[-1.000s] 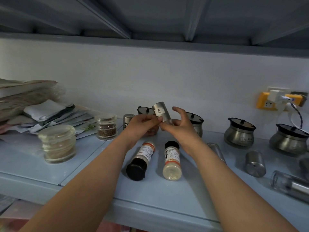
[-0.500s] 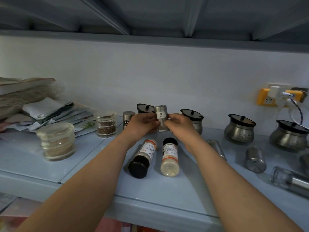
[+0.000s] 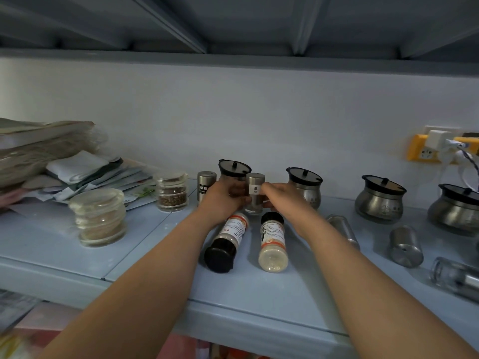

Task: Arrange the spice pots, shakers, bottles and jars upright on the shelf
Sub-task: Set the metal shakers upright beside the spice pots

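Shaker (image 3: pixel 255 191) upright | left hand (image 3: pixel 223 200), right hand (image 3: pixel 278 196) grip it | pale-blue shelf (image 3: pixel 155 255) | white wall (image 3: pixel 233 112) behind

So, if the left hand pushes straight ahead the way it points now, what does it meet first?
Probably the steel spice pot with the black lid, which stands just behind the left hand and the small labelled metal shaker that it holds; the gap in depth is unclear.
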Tool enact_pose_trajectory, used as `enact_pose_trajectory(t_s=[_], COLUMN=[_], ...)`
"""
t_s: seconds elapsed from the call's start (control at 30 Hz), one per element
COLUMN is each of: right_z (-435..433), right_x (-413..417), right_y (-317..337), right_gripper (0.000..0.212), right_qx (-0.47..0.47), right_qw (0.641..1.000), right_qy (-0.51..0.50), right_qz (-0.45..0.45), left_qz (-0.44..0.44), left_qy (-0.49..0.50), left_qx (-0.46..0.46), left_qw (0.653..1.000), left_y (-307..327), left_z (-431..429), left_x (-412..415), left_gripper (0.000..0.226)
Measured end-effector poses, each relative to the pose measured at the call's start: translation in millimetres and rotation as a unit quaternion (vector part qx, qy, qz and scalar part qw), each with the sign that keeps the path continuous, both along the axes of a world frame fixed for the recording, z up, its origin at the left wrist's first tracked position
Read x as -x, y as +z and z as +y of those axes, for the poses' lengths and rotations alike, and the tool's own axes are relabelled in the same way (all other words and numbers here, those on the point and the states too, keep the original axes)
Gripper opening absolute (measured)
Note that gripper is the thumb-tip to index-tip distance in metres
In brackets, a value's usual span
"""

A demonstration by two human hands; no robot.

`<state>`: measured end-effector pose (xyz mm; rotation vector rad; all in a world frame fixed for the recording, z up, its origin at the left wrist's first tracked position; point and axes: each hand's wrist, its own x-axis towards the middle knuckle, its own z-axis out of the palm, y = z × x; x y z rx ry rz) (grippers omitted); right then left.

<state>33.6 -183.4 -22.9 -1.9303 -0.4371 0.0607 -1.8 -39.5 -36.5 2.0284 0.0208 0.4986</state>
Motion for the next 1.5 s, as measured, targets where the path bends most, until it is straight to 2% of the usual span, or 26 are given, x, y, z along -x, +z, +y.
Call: enact_pose_trajectory(t_s=[0.2,0.37,0.53,0.97,1.17,1.5], right_z=[3.0,2.6,3.1,3.9,3.8,4.5], right_x=[-0.5,2.4,0.7,0.2,-2.4,-5.6], right_y=[-0.2,1.3,0.4,-2.2,-4.1,-6.7], right_gripper=[0.048,0.036,0.043,0.055,0.039,0.039], right_qx=[0.0,-0.026,-0.018,-0.011,-0.011,-0.021], right_qw=[0.999,0.997,0.998,0.998,0.998,0.998], right_qy=[0.003,0.01,0.016,0.007,0.001,0.008], right_qz=[0.053,0.066,0.056,0.061,0.057,0.064], left_qz=[0.031,0.029,0.029,0.036,0.037,0.036], left_qy=[-0.001,-0.007,-0.015,0.004,-0.003,0.008], left_qx=[-0.004,0.016,0.033,0.011,0.002,-0.002], left_qw=[1.0,0.999,0.999,0.999,0.999,0.999], left_y=[-1.4,-3.2,-3.5,-2.9,-0.6,-3.6], left_z=[2.6,4.7,5.2,3.8,1.7,2.2], left_x=[-0.2,-0.9,-1.5,-0.4,1.7,-0.4], left_gripper=[0.04,0.041,0.039,0.042,0.043,0.039])
